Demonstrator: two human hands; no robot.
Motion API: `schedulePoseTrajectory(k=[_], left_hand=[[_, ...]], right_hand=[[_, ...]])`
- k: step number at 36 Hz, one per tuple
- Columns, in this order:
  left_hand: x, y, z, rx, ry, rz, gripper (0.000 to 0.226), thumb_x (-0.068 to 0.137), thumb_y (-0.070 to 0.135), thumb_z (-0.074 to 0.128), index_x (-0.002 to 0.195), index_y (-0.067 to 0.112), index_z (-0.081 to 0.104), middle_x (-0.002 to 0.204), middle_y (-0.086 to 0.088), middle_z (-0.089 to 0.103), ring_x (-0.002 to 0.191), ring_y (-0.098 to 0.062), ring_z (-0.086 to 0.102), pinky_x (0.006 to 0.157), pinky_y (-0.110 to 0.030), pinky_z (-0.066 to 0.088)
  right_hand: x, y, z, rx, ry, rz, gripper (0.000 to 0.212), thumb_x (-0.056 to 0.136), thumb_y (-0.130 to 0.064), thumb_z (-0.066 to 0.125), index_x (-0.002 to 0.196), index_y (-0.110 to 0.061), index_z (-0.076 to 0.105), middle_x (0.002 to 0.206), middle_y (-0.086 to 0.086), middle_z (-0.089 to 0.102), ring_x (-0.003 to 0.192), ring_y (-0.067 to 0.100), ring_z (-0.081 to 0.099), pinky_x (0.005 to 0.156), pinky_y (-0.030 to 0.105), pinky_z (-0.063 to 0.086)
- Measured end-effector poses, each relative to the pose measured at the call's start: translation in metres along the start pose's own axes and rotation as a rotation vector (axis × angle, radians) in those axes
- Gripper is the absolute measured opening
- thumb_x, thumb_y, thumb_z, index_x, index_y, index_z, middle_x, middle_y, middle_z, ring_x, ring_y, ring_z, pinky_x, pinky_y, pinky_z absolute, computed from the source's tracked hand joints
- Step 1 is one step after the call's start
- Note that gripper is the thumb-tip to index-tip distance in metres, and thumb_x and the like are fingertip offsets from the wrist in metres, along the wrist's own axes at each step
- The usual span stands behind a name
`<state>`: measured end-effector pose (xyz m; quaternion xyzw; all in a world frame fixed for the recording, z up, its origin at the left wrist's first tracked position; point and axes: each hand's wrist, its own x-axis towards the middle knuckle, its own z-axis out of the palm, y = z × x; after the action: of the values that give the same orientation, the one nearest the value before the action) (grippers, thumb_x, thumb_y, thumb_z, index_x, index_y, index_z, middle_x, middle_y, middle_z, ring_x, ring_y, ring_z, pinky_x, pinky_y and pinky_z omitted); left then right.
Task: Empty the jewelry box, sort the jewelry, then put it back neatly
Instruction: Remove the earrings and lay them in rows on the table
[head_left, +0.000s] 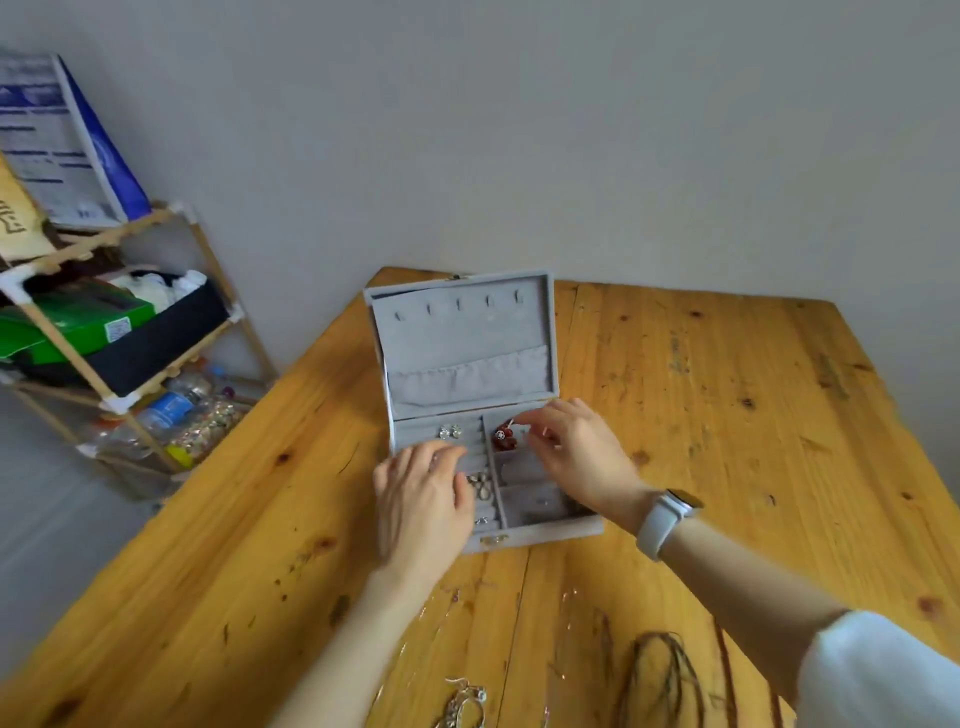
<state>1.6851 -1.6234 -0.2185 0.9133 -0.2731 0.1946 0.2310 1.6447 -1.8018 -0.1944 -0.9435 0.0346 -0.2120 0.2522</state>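
A grey velvet jewelry box (540, 535) stands open on the wooden table, its lid (462, 343) upright with small hooks and a pocket. My left hand (423, 499) lies flat over the box's left ring-roll section, fingers straight. My right hand (571, 449) hovers over the upper right compartment, fingers bent above a red beaded piece (503, 438); whether it pinches the piece is unclear. Silver stud earrings (450, 431) sit in the top roll, and pearl-like rings (480, 483) show beside my left hand.
On the near table edge lie a silver chain (465, 701) and dark brown cord necklaces (660, 675). A wooden shelf rack (119, 332) with boxes and bottles stands left of the table. A white watch (667, 519) is on my right wrist.
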Motion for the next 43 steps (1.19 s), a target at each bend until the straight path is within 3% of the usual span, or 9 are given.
schedulePoseTrajectory(k=[7,14,17,19,23,32,34,40,43], left_hand=[[0.016,-0.039,-0.005,0.051,0.052,-0.073,0.028,0.07,0.016,0.055,0.094,0.017,0.068,0.099,0.0,0.065,0.086,-0.027,0.06,0.072,-0.039,0.045],[0.029,-0.046,0.0,0.078,0.042,0.101,0.031,0.069,0.003,0.07,0.098,0.013,0.069,0.091,0.001,0.067,0.083,-0.024,0.059,0.071,-0.031,0.029],[0.04,-0.04,0.007,0.083,-0.024,0.179,0.033,0.066,0.001,0.072,0.098,0.012,0.069,0.085,-0.001,0.066,0.078,-0.026,0.061,0.071,-0.032,0.035],[0.047,-0.03,0.008,0.093,-0.127,0.182,0.037,0.074,0.001,0.066,0.11,0.011,0.065,0.094,-0.003,0.063,0.087,-0.026,0.06,0.074,-0.034,0.045],[0.055,-0.023,0.02,0.143,-0.279,0.113,0.045,0.092,0.003,0.042,0.134,0.016,0.043,0.123,-0.001,0.048,0.115,-0.022,0.044,0.09,-0.031,0.038],[0.064,-0.017,0.024,-0.013,-0.29,-0.054,0.025,0.089,0.006,0.054,0.113,0.01,0.061,0.113,-0.008,0.059,0.102,-0.026,0.057,0.088,-0.036,0.047],[0.065,-0.014,0.02,-0.077,-0.287,-0.093,0.018,0.087,0.009,0.058,0.104,0.01,0.064,0.108,-0.008,0.062,0.095,-0.026,0.06,0.085,-0.036,0.049],[0.048,0.022,0.005,-0.43,-0.152,-0.198,0.006,0.08,0.009,0.068,0.085,0.013,0.067,0.077,0.002,0.065,0.066,-0.005,0.055,0.067,-0.018,0.045],[0.028,0.051,0.005,-0.63,-0.176,-0.247,0.013,0.078,0.008,0.069,0.078,0.02,0.064,0.07,0.014,0.062,0.063,0.004,0.056,0.064,-0.016,0.046]], right_hand=[[0.041,-0.029,0.055,-0.25,-0.222,-0.009,0.034,0.094,-0.029,0.043,0.127,-0.024,0.051,0.118,0.007,0.052,0.116,0.028,0.04,0.091,0.038,0.034],[0.042,-0.028,0.07,-0.323,-0.161,0.066,0.029,0.092,-0.031,0.047,0.117,-0.016,0.053,0.12,0.004,0.054,0.118,0.025,0.039,0.093,0.036,0.03],[0.043,-0.024,0.066,-0.298,-0.152,0.072,0.029,0.091,-0.032,0.048,0.113,-0.013,0.054,0.117,0.005,0.055,0.115,0.025,0.041,0.092,0.036,0.032],[0.04,-0.02,0.062,-0.26,-0.135,0.076,0.027,0.09,-0.031,0.05,0.109,-0.012,0.055,0.113,0.006,0.057,0.111,0.025,0.043,0.09,0.036,0.033],[0.028,-0.013,0.05,-0.104,-0.015,0.039,0.018,0.085,-0.022,0.057,0.098,-0.009,0.06,0.098,0.008,0.062,0.097,0.029,0.05,0.083,0.038,0.04],[-0.003,0.005,0.006,0.057,0.105,0.013,0.013,0.082,-0.016,0.064,0.093,-0.01,0.062,0.088,0.003,0.059,0.084,0.013,0.043,0.077,0.018,0.032],[-0.01,0.012,-0.006,0.073,0.115,0.037,0.011,0.083,-0.015,0.064,0.092,-0.011,0.061,0.086,-0.001,0.057,0.082,0.013,0.043,0.075,0.02,0.034],[-0.047,0.041,-0.048,0.114,0.179,0.192,0.013,0.083,-0.013,0.065,0.094,-0.016,0.059,0.082,-0.012,0.053,0.08,0.013,0.048,0.068,0.011,0.035],[-0.073,0.062,-0.064,0.127,0.194,0.301,0.015,0.083,-0.013,0.064,0.097,-0.016,0.06,0.085,-0.008,0.056,0.082,0.015,0.051,0.07,0.019,0.037]])
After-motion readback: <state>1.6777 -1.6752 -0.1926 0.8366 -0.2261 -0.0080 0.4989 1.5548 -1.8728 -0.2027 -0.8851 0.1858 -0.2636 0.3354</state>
